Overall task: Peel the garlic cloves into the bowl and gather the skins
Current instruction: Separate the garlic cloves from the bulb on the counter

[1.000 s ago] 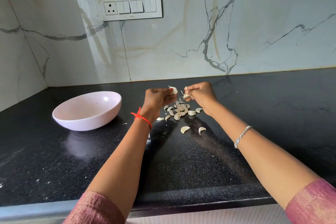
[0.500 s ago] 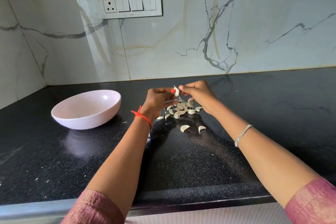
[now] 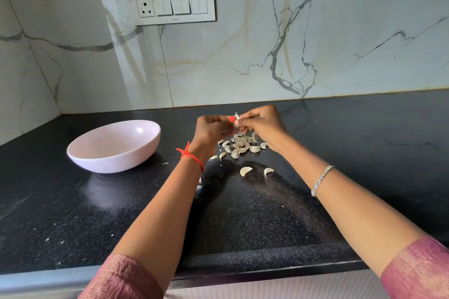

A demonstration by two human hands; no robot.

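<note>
Right of the pink bowl (image 3: 109, 160) — left hand (image 3: 210, 131), right hand (image 3: 265, 124), fingers (image 3: 246, 117) tight on one clove (image 3: 237, 118).

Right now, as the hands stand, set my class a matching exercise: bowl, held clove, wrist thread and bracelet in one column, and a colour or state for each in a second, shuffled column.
Column 1
1. bowl
2. clove
3. thread
4. bracelet

Column 2
A. silver
B. pinched between left hand and right hand
C. pale pink
D. red

Pairs: 1-C, 2-B, 3-D, 4-A
</note>
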